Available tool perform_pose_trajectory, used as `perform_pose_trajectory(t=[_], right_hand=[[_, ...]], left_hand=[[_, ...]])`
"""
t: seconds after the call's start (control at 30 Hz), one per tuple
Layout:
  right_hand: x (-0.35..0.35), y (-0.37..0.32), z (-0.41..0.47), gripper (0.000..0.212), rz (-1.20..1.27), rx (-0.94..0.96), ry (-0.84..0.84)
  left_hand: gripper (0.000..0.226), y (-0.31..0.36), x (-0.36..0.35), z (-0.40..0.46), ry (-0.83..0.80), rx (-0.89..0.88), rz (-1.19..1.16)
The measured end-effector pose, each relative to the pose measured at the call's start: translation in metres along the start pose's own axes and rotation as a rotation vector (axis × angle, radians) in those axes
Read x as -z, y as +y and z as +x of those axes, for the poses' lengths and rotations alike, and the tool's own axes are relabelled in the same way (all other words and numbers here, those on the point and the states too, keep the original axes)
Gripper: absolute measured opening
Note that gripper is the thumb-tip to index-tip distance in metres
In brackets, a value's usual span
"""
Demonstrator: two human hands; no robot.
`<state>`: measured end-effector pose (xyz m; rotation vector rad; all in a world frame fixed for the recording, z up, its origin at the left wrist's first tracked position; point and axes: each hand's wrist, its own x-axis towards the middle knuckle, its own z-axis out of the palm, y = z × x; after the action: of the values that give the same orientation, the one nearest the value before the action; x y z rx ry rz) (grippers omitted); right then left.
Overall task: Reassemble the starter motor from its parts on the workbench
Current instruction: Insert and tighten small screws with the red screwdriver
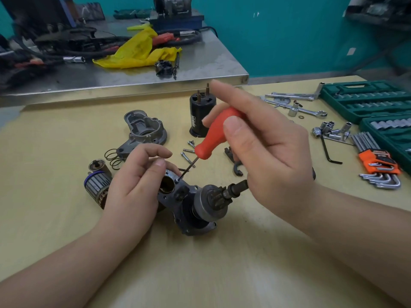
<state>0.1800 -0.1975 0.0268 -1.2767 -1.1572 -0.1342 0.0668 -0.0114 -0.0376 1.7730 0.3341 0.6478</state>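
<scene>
Right hand grips red screwdriver on starter housing, left hand steadying; no legible writing.

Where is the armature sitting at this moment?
In the head view the armature lies on the wooden bench at the left, partly behind the left hand, just below a chrome socket and left of the housing assembly being worked on.

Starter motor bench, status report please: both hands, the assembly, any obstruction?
Right hand grips red screwdriver, tip on a screw. Left hand steadies starter housing. Loose bolts nearby, nothing blocking.
</scene>
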Motion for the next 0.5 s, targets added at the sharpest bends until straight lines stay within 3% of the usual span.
perform_pose_trajectory(t=[0.13,0.33,0.5], right_hand=[[-0.0029,-0.0009,-0.0004,0.026,-0.052,0.033,0.065],[-0.0026,0.0061,-0.0045,0.044,-0.017,0.026,0.046],[-0.0041,0.0041,-0.0024,0.027,-0.031,0.05,0.09]], left_hand=[[0.024,0.0016,-0.001,-0.0028,0.001,0.014,-0.008],[0.02,0.0022,-0.001,-0.0029,-0.003,0.02,0.009],[0.02,0.0028,-0.0021,-0.001,0.0,0.02,0.04]])
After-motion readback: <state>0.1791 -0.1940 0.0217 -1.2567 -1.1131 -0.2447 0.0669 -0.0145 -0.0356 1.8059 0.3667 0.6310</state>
